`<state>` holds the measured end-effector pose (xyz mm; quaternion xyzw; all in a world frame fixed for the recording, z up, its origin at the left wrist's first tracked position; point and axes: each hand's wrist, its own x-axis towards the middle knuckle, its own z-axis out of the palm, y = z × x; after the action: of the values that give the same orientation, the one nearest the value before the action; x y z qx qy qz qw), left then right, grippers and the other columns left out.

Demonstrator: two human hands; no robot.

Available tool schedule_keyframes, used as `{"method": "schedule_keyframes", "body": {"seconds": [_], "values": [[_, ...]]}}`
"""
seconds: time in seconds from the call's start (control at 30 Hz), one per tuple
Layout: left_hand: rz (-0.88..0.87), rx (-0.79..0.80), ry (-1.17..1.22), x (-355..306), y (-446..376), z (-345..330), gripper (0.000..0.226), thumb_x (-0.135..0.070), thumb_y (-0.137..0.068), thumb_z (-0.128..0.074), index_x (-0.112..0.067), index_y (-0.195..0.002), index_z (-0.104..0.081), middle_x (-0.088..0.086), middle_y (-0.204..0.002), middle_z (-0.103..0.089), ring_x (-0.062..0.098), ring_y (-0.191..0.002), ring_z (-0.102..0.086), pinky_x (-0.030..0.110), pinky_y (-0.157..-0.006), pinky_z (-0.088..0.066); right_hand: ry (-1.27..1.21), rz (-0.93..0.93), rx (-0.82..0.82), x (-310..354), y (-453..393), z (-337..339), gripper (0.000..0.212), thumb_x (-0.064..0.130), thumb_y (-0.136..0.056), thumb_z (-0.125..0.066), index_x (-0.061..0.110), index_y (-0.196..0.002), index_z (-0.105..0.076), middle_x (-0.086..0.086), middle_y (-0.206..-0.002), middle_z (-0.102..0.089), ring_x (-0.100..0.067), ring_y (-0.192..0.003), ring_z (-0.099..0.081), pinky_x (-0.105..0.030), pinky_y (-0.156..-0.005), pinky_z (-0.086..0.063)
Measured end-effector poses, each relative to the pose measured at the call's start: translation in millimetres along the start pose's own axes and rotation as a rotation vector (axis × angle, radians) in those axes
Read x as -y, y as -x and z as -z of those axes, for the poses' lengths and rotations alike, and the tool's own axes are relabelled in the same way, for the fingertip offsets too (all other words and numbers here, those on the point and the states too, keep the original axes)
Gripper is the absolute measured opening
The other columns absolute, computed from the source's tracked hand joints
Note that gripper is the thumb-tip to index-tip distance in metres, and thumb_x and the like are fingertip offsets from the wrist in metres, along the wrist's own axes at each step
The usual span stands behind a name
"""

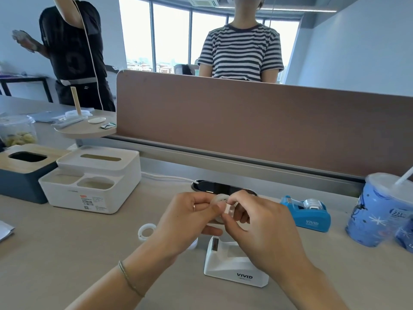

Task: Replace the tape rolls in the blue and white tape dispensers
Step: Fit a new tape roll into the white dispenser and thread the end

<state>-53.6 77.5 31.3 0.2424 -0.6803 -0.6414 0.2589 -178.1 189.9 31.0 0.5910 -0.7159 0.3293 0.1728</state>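
Observation:
My left hand (187, 217) and my right hand (261, 229) meet above the desk, both pinching a small whitish tape roll (223, 203) on a white hub. Just below them stands the white tape dispenser (234, 265), its roll cradle partly hidden by my right hand. The blue tape dispenser (306, 212) stands to the right with a tape roll in it. A loose clear tape roll (146, 231) lies on the desk left of my left hand. Another white round piece (194, 244) peeks out under my left hand.
A white organiser box (93, 177) and a dark box with a wooden lid (22, 168) stand at the left. A blue paper cup (377, 209) with a straw stands at the right. A brown divider (245, 121) backs the desk; two people stand beyond it.

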Motion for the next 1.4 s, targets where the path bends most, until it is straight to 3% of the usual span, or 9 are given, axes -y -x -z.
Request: {"method": "schedule_keyframes", "body": {"seconds": [0.2,0.37,0.5,0.73,0.9,1.07,1.27,1.33,1.4], "values": [[-0.025,-0.034,-0.013,3.6,-0.7,1.4,0.014,-0.014,-0.096,-0.067,-0.010,-0.096,-0.080,0.010,-0.086,-0.082,0.021,-0.081,-0.080,0.030,-0.064,-0.063,-0.105,-0.062,0.030,0.8,1.3,-2.5,0.012,0.044,-0.084,-0.063,0.033,-0.088,-0.058,0.014,-0.068,-0.062,-0.011,-0.069,-0.061,-0.030,-0.057,-0.052],[-0.031,-0.074,-0.015,2.5,-0.5,2.5,0.015,-0.007,-0.097,-0.064,-0.006,-0.094,-0.079,0.009,-0.084,-0.082,0.023,-0.079,-0.080,0.029,-0.055,-0.062,-0.092,-0.024,0.086,-0.8,2.1,-2.8,0.011,0.042,-0.089,-0.065,0.036,-0.096,-0.058,0.020,-0.081,-0.061,-0.007,-0.083,-0.059,-0.025,-0.065,-0.052],[-0.048,-0.097,-0.058,2.4,-0.3,0.4,0.020,-0.002,-0.098,-0.062,-0.007,-0.088,-0.078,0.004,-0.076,-0.081,0.021,-0.072,-0.079,0.029,-0.051,-0.060,0.036,0.062,0.084,0.6,3.6,-5.3,0.009,0.036,-0.093,-0.063,0.028,-0.097,-0.059,0.015,-0.083,-0.061,-0.011,-0.075,-0.059,-0.030,-0.061,-0.052],[-0.039,-0.138,-0.155,5.5,3.8,-7.9,0.021,-0.005,-0.097,-0.063,-0.010,-0.083,-0.078,0.007,-0.071,-0.080,0.027,-0.069,-0.078,0.036,-0.052,-0.062,0.058,0.093,0.109,-3.2,2.9,-4.2,0.021,0.031,-0.085,-0.066,0.024,-0.079,-0.048,0.018,-0.069,-0.038,-0.011,-0.063,-0.039,-0.014,-0.052,-0.026],[-0.036,-0.126,-0.228,2.9,4.6,-8.2,0.024,-0.009,-0.097,-0.062,-0.015,-0.082,-0.080,0.005,-0.073,-0.080,0.032,-0.068,-0.078,0.046,-0.057,-0.065,0.086,0.108,0.132,-5.0,2.0,-2.9,0.021,0.030,-0.084,-0.065,0.023,-0.076,-0.048,0.015,-0.065,-0.042,-0.012,-0.057,-0.041,-0.017,-0.051,-0.030],[-0.056,-0.136,-0.330,3.8,7.9,-12.4,0.026,-0.015,-0.098,-0.061,-0.020,-0.079,-0.079,0.002,-0.069,-0.079,0.031,-0.062,-0.077,0.046,-0.062,-0.064,0.062,0.127,0.143,-4.0,1.0,-2.5,0.021,0.041,-0.087,-0.054,0.026,-0.076,-0.045,0.017,-0.066,-0.041,-0.012,-0.056,-0.042,-0.024,-0.048,-0.041],[-0.051,-0.010,-0.168,3.4,0.3,-1.2,0.006,-0.014,-0.090,-0.075,-0.011,-0.091,-0.080,0.006,-0.080,-0.082,0.021,-0.077,-0.080,0.038,-0.069,-0.066,-0.091,0.043,0.099,-11.9,-1.1,-1.1,0.016,0.034,-0.085,-0.077,0.025,-0.084,-0.064,0.014,-0.068,-0.058,-0.012,-0.064,-0.051,-0.031,-0.054,-0.047],[-0.058,0.023,-0.118,2.3,-0.5,1.4,0.009,-0.013,-0.085,-0.080,-0.008,-0.093,-0.079,0.010,-0.082,-0.082,0.024,-0.078,-0.079,0.031,-0.068,-0.064,-0.123,-0.046,0.050,-12.4,-3.5,-0.9,0.021,0.041,-0.081,-0.079,0.029,-0.089,-0.064,0.015,-0.074,-0.055,-0.010,-0.071,-0.052,-0.026,-0.059,-0.044],[-0.075,0.026,-0.087,1.8,-2.1,5.0,0.011,-0.011,-0.085,-0.079,-0.006,-0.095,-0.078,0.014,-0.084,-0.081,0.030,-0.079,-0.079,0.033,-0.072,-0.065,-0.160,-0.161,0.089,-11.4,-6.0,0.5,0.039,0.051,-0.075,-0.079,0.038,-0.109,-0.064,0.020,-0.088,-0.057,-0.003,-0.086,-0.055,-0.018,-0.068,-0.044]]}}
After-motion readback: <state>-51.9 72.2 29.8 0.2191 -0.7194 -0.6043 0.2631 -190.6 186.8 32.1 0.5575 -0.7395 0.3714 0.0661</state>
